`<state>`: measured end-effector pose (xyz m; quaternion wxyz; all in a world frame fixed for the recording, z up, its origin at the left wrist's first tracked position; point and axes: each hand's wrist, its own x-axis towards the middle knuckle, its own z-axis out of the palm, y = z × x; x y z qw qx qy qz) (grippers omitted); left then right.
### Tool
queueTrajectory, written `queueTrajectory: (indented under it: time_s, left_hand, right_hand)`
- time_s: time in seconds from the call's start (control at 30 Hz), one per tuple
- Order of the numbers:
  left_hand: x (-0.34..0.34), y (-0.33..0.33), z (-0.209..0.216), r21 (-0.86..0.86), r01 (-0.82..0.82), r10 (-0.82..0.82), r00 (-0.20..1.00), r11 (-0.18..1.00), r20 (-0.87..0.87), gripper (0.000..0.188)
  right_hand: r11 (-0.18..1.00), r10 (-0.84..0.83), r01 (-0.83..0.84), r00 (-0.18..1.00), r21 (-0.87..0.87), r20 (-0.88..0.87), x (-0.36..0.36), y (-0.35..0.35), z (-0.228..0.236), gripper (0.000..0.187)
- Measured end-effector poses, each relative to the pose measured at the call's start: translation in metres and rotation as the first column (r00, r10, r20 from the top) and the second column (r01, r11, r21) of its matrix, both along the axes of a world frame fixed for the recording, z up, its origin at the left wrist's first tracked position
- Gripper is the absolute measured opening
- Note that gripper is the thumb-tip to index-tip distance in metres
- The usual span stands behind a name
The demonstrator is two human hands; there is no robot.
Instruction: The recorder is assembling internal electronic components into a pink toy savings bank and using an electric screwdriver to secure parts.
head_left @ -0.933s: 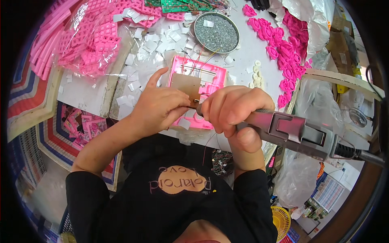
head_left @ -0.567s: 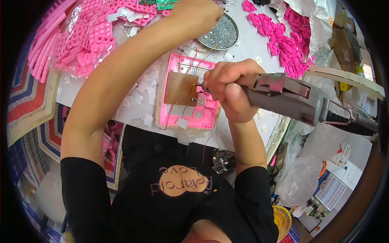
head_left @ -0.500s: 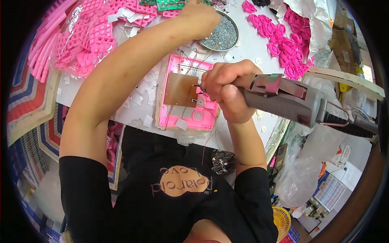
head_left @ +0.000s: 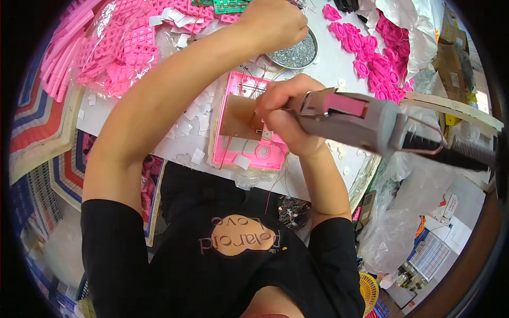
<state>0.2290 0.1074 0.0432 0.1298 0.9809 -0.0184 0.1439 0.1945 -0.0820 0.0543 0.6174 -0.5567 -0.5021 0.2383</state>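
Observation:
In my right hand [head_left: 291, 114] is a grey electric screwdriver [head_left: 347, 119], its fingers wrapped round the front end. The tip points at a brown circuit board [head_left: 236, 117], though my fingers hide where it meets the board. This board lies in a pink plastic housing [head_left: 229, 159], with thin coloured wires coming off it. At the far edge, my left hand [head_left: 277, 24] is curled closed beside a round metal dish [head_left: 317, 52] holding small grey screws [head_left: 294, 56]. Its fingertips are hidden, so anything pinched there does not show.
Pink keypad pieces [head_left: 140, 47] in clear plastic pile up at the far left. Green circuit boards [head_left: 230, 5] lie at the far edge. Pink ring-like parts [head_left: 366, 47] spill from a bag on the right. White paper squares [head_left: 199, 108] are scattered left of the housing.
My left hand has shifted right toward the screw dish and curled. My right hand and the screwdriver have moved slightly left over the board.

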Motion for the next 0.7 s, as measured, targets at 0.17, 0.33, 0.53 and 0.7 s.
queueTrajectory:
  time_s: [0.17, 0.33, 0.53, 0.7]
  left_hand:
    - [-0.116, -0.012, 0.013, -0.268, 0.132, -0.064, 0.967, 0.954, 0.246, 0.008]
    - [-0.184, -0.024, -0.003, -0.503, 0.091, -0.1, 0.995, 0.86, 0.008, 0.01]
    - [-0.2, -0.031, -0.016, -0.602, 0.012, 0.037, 0.997, 0.798, 0.069, 0.01]
    - [-0.202, -0.029, -0.02, -0.609, 0.014, 0.048, 0.995, 0.793, 0.085, 0.011]
  right_hand:
    - [0.956, 0.127, 0.015, 0.881, 0.294, -0.456, -0.01, -0.002, 0.042, 0.021]
    - [0.929, 0.238, -0.062, 0.856, 0.365, -0.46, -0.017, 0.001, 0.053, 0.025]
    - [0.937, 0.248, -0.087, 0.847, 0.337, -0.47, -0.027, 0.011, 0.048, 0.025]
    - [0.94, 0.252, -0.095, 0.84, 0.327, -0.481, -0.028, 0.015, 0.049, 0.023]
